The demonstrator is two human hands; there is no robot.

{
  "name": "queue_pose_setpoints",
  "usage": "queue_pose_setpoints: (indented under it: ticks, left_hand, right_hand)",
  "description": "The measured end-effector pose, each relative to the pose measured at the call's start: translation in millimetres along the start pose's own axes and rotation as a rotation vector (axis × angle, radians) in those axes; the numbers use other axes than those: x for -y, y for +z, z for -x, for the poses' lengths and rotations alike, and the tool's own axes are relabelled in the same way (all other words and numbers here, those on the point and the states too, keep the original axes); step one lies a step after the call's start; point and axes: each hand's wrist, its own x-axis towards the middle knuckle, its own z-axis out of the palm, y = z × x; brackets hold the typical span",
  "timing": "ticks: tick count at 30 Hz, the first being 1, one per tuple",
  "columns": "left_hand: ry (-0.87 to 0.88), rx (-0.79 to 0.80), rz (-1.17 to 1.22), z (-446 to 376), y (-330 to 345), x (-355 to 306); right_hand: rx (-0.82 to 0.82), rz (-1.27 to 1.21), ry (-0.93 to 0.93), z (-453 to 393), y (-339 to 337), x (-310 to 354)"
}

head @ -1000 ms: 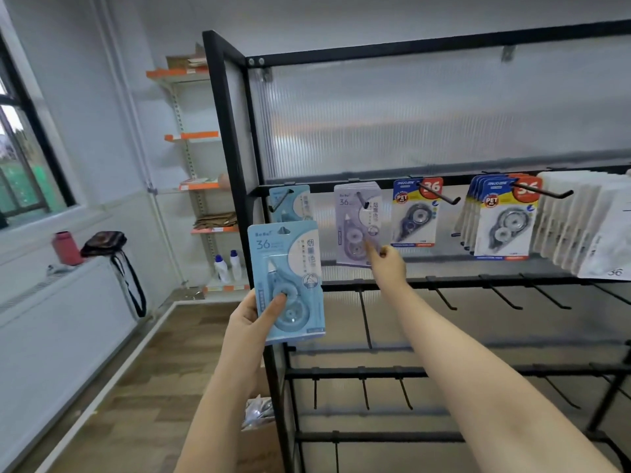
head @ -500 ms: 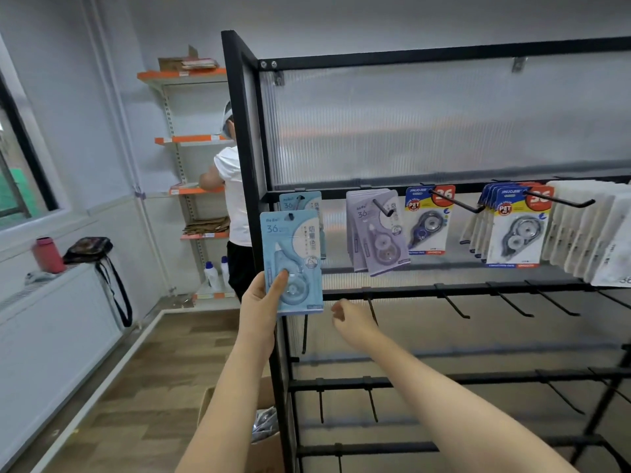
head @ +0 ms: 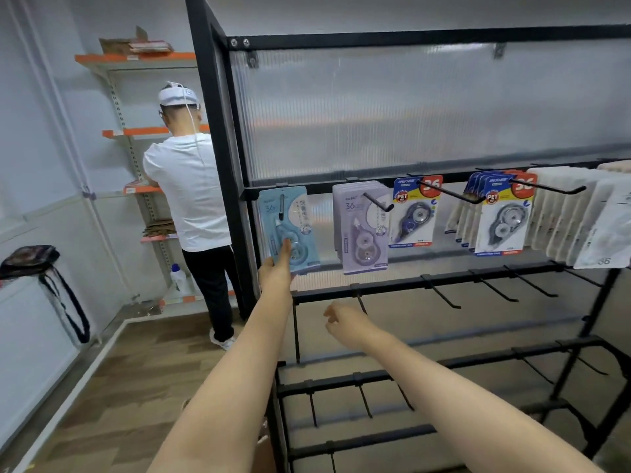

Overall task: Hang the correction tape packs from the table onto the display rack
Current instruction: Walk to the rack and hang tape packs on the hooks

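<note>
One blue correction tape pack (head: 288, 227) hangs on the hook at the left end of the display rack (head: 218, 138), its lower edge pinched by the left hand (head: 277, 270), while the right hand (head: 345, 324) hovers below, loosely curled and holding nothing.

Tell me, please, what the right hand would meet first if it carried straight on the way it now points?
Probably the black hook on the rack's second bar, just up and ahead of the loosely curled right hand. Depth is unclear, so it might pass beside it.
</note>
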Motion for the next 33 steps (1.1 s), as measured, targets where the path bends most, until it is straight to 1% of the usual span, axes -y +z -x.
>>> queue_pose_setpoints:
  ticks: [6,10,13,15,17,19,21,23,26,28,29,31,33]
  left_hand:
    - [-0.008,0.001,0.065,-27,5,2]
    - [0.010,0.034,0.086,-34,6,14]
    - [-0.052,-0.009,0.071,-28,5,28]
    - [-0.110,-0.009,-0.016,-17,2,39]
    - [-0.147,0.042,-0.162,-2,-2,53]
    - [-0.120,0.101,-0.336,15,-5,61]
    - [0.022,0.146,-0.557,32,-8,60]
    - [0.182,0.192,-0.861,46,-13,53]
    - [0.316,0.204,-1.249,69,-26,36]
    - [0.338,0.172,-1.446,84,-43,24]
    - [0.322,0.135,-1.532,93,-55,17]
    - [0.278,0.038,-1.663,114,-86,5]
    - [0.203,-0.070,-1.765,140,-124,-7]
  right_hand:
    - [-0.005,-0.017,0.042,-1,0,-7]
    - [-0.013,-0.016,0.061,1,-1,-15]
    - [-0.014,-0.002,0.066,5,-7,-21]
    - [-0.014,0.016,0.058,7,-13,-22]
    - [-0.010,0.055,0.043,7,-21,-23]
    - [0.001,0.094,0.017,6,-30,-22]
    - [0.012,0.141,-0.016,5,-38,-18]
    - [0.006,0.203,-0.060,4,-44,-11]
    - [0.005,0.295,-0.189,6,-47,7]
    - [0.014,0.319,-0.301,10,-40,25]
    - [0.013,0.329,-0.358,12,-33,38]
    - [0.029,0.361,-0.461,19,-16,65]
    - [0.081,0.392,-0.550,28,5,95]
